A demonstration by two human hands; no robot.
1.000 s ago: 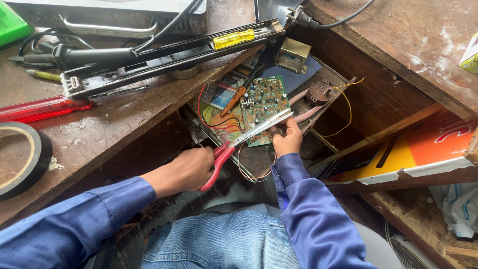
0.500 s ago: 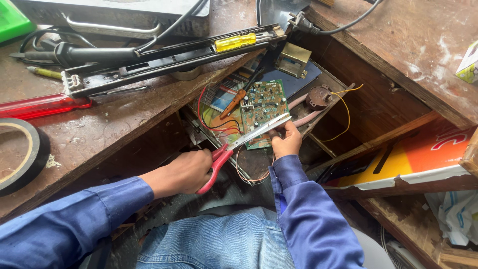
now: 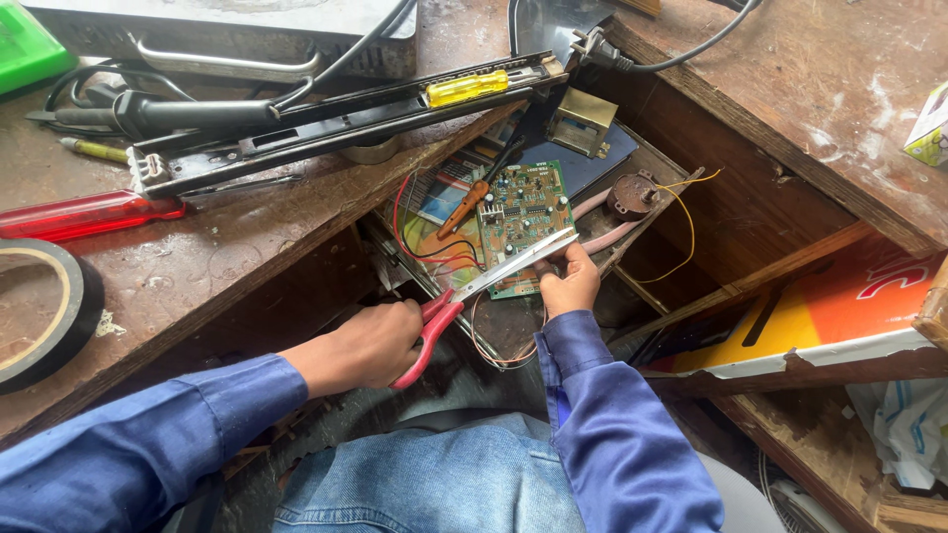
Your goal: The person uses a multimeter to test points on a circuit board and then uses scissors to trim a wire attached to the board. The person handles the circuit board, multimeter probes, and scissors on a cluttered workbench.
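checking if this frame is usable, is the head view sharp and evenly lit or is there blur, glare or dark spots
Head view: sharp overall, with soft daylight and no motion blur on the left hand or right hand; a bright glint runs along the scissors blades; the green circuit board is clearly lit; the recess under the wooden bench is in deep shadow; slight wide-angle bending at the edges.

black tape roll [image 3: 44, 316], red screwdriver [image 3: 89, 214]; yellow-handled tool [image 3: 479, 87], small metal transformer [image 3: 583, 120]

Repair workshop, worn wooden workbench [image 3: 257, 247], circuit board [image 3: 523, 222]
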